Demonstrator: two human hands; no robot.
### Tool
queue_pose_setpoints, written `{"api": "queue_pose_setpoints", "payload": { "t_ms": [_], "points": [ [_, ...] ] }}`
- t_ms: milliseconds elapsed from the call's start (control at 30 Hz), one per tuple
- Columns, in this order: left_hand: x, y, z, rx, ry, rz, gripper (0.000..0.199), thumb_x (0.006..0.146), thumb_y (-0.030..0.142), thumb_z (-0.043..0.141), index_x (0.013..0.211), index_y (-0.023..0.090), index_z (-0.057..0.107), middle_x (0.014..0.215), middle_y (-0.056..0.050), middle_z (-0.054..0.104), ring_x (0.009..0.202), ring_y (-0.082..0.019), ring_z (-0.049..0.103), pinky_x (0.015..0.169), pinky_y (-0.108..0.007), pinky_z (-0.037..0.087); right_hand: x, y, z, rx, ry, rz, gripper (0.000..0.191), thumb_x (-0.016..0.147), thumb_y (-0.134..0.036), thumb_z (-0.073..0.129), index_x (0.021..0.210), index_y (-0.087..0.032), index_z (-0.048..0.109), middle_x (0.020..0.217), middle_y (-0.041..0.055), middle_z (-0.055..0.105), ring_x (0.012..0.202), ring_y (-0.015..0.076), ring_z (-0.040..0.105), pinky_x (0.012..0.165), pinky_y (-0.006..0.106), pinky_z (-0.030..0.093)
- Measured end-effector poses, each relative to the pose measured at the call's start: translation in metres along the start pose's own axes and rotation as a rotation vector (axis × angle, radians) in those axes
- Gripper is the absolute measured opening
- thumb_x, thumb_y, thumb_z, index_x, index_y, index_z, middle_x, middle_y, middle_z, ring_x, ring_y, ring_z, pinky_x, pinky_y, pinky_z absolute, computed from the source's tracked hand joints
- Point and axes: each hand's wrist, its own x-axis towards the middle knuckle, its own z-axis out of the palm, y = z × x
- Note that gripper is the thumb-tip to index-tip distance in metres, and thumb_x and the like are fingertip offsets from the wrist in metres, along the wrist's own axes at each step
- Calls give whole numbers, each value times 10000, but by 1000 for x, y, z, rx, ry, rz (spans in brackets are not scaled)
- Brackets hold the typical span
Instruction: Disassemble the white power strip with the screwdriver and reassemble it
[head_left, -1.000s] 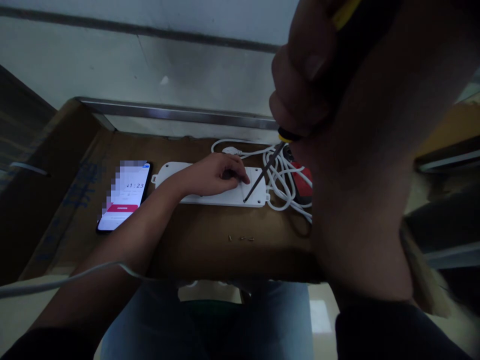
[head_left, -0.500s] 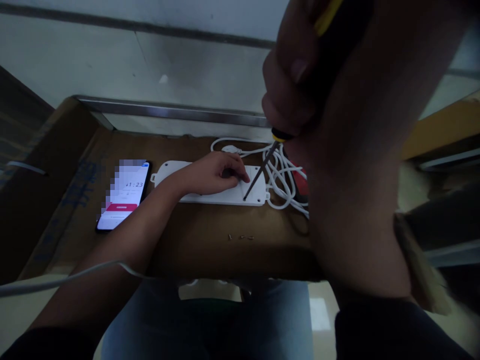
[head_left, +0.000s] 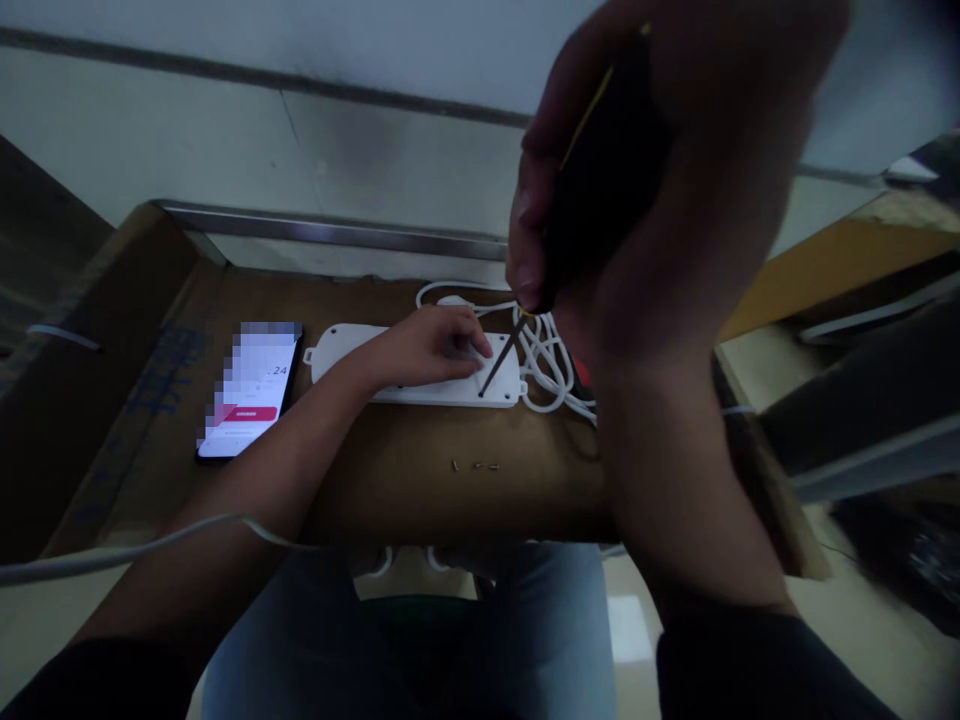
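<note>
A white power strip [head_left: 352, 345] lies with its screw-hole side up, its white cable [head_left: 551, 375] coiled at the right end. My left hand [head_left: 431, 345] rests on it, fingers curled, holding it down. My right hand [head_left: 652, 190] is closed around the black and yellow handle of a screwdriver [head_left: 501, 358]. The shaft slants down left, its tip at a hole near the strip's front right edge; whether a screw sits there I cannot make out. Three small screws [head_left: 478, 466] lie loose in front of the strip.
A phone [head_left: 251, 390] with a lit timer screen lies left of the strip. Everything sits in a shallow cardboard box [head_left: 161, 400] with raised sides. Something red [head_left: 582, 374] shows beside the cable. A thin pale cord [head_left: 150, 550] crosses over my left forearm.
My right hand has turned around the screwdriver handle and appears further left and more upright. The driver tip stays at the same hole. My left hand has barely moved on the strip.
</note>
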Motion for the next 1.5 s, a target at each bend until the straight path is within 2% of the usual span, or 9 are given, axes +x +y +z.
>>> {"api": "queue_pose_setpoints", "payload": {
  "t_ms": [100, 200, 433, 600, 767, 1000, 1233, 1367, 1500],
  "points": [
    [2, -6, 3, 56, 0, 30, 360, 735, 335, 907, 1052, 207, 796, 1069, -53, 726, 1031, -228, 642, 950, -352, 464, -14, 10, 14, 55, 348, -281, 419, 1025, -466, 548, 686, -248, 434, 568, -44, 423, 374, 101, 384, 329, 316, 193],
    [4, -10, 5, 72, 18, 43, 382, 727, 336, 930, 1061, 208, 795, 1094, -63, 702, 1052, -236, 626, 953, -356, 441, -21, 19, 19, 94, 472, -299, 388, 1008, -551, 576, 803, -260, 423, 620, -63, 389, 402, 85, 375, 341, 284, 203],
    [5, -8, 9, 131, 24, -8, 346, 763, 358, 907, 1059, 222, 789, 1079, -52, 687, 996, -222, 606, 905, -342, 408, -18, 30, 9, 295, 291, -302, 307, 1027, -511, 456, 1022, -256, 627, 780, -23, 515, 387, 46, 300, 320, 255, 127],
    [6, -3, 13, 174, 49, -34, 317, 790, 358, 880, 1061, 221, 788, 1075, -60, 694, 1050, -244, 614, 925, -355, 412, -32, 29, 6, 233, 282, -382, 226, 857, -235, 750, 1013, -314, 608, 1015, -35, 580, 700, 98, 680, 575, 245, 526],
    [6, 1, 16, 168, 75, -79, 293, 807, 355, 862, 1058, 224, 788, 1076, -60, 696, 1079, -248, 634, 930, -361, 429, -36, 22, -3, 268, 273, -287, 175, 914, -344, 674, 988, -307, 519, 850, -68, 601, 420, 47, 335, 356, 223, 248],
    [5, 9, 19, 214, 107, -132, 149, 925, 241, 704, 1044, 216, 792, 1101, -68, 698, 1112, -246, 641, 980, -396, 448, -36, 19, -10, 414, 202, -185, 142, 858, -245, 674, 969, -264, 588, 888, -53, 658, 634, 80, 587, 526, 237, 498],
    [4, 12, 24, 202, 156, -174, 275, 919, 130, 568, 1014, 200, 816, 992, -71, 686, 881, -202, 623, 906, -394, 484, -29, 11, -20, 219, 234, -119, 358, 873, -632, 683, 953, -311, 545, 714, -50, 563, 397, 104, 348, 343, 302, 261],
    [3, 27, 23, -68, 226, -23, 262, 1011, 284, 539, 972, 189, 781, 958, -66, 712, 950, -207, 651, 948, -374, 492, -32, 12, -20, 275, 173, -186, 343, 819, -504, 809, 914, -300, 551, 820, -46, 598, 572, 117, 538, 434, 280, 401],
    [2, 45, 26, -438, 198, 118, 351, 941, 526, 720, 920, 176, 711, 889, -40, 707, 866, -161, 644, 855, -304, 505, -36, 15, -17, 236, 227, -191, 493, 762, -401, 873, 940, -321, 421, 814, -99, 540, 456, 78, 362, 414, 260, 296]
  ]
}}
